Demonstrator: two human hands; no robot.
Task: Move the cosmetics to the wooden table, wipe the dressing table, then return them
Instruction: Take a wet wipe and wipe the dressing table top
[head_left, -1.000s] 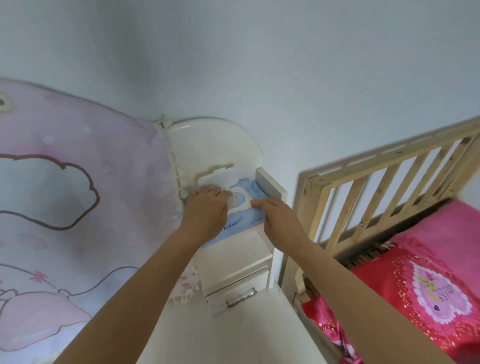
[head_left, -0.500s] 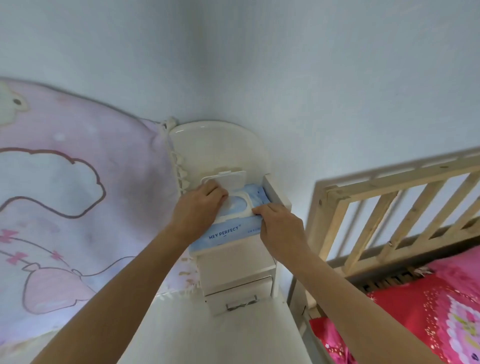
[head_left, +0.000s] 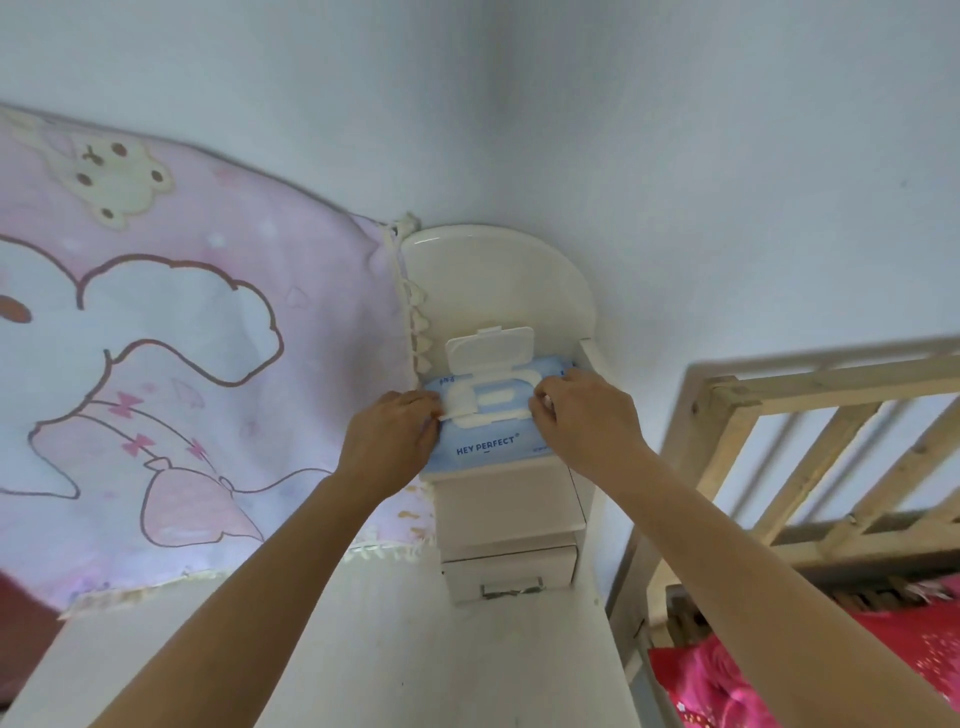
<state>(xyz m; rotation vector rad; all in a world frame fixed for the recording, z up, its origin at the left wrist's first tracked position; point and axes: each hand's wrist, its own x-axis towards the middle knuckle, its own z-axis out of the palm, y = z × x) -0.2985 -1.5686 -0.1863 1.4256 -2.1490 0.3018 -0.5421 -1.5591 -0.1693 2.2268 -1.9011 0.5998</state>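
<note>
A blue pack of wet wipes marked "HEY PERFECT" lies on top of the small drawer unit at the back of the white dressing table. Its white flip lid stands open. My left hand holds the pack's left end, fingers curled at the white lid frame. My right hand holds the right end, fingertips pinching at the frame's right edge. No cosmetics are in view.
A pink cartoon cloth hangs over the left part of the dressing table. A wooden bed rail and red bedding lie to the right. The drawer has a metal handle. Plain wall is behind.
The view has tilted and shifted left. My left hand slid from the lid opening to the pack's left end; my right hand moved to the right end. The flip lid now stands fully open.
</note>
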